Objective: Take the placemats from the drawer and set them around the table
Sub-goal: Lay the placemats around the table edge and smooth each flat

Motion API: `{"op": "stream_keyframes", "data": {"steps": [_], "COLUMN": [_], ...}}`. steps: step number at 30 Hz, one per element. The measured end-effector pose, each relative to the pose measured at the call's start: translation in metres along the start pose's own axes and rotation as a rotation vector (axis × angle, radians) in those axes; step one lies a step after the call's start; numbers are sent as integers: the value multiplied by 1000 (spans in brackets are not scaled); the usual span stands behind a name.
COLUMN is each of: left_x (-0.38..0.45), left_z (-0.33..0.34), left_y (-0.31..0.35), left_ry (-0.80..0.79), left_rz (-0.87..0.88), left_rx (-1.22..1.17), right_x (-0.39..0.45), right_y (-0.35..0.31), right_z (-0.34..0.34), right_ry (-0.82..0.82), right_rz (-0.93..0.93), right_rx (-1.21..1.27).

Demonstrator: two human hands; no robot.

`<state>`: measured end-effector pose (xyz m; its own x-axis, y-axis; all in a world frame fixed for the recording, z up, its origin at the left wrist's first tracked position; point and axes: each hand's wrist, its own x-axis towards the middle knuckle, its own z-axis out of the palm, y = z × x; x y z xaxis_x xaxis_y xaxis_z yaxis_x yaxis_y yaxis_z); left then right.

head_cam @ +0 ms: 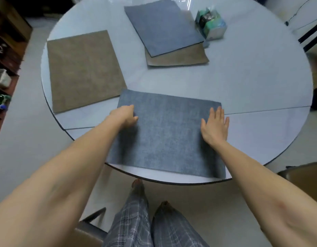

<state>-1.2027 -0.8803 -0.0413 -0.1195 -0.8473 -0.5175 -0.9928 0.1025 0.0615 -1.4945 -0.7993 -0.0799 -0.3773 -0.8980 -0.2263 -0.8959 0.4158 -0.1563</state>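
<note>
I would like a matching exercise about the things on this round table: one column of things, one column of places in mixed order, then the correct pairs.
Things:
1. near blue placemat
2. lone brown placemat
3. far blue placemat
4. tissue pack

Places:
A. at the table's left edge
B. on top of another brown mat
C. under both hands
D. right of the stacked mats

Pairs: 1-C, 2-A, 3-B, 4-D

Round pale table [252, 82] filled mid-frame, glossy, dark edge. Pale tiled floor [26, 139] lay around it. Dark wooden shelving [6, 56] at 9 o'clock, cluttered. Chairs [303, 175] at 4 and 7 o'clock. Light glared at 12.
</note>
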Motion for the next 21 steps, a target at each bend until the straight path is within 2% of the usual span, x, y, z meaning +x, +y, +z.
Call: {"op": "stream_keyframes", "data": {"steps": [5, 12, 15, 18, 21], "left_x": [36, 141, 188, 238, 284], "left_z": [-84, -158, -155, -154, -159], "left_y": [3, 13, 19, 22, 25], "left_ry": [121, 206, 213, 261, 238], "left_rz": [88, 170, 219, 313, 352], "left_rx": [14, -137, -202, -150, -55], "right_x": [68, 175, 229, 284, 326], "right_y": [-67, -152, -181, -198, -204], "right_z": [-67, -115, -112, -99, -84], "right_ry": [-35, -79, -82, -53, -30], "right_rz": [-216, -287, -344, -436, -537], "right_rx": [131, 47, -65, -264, -492]}}
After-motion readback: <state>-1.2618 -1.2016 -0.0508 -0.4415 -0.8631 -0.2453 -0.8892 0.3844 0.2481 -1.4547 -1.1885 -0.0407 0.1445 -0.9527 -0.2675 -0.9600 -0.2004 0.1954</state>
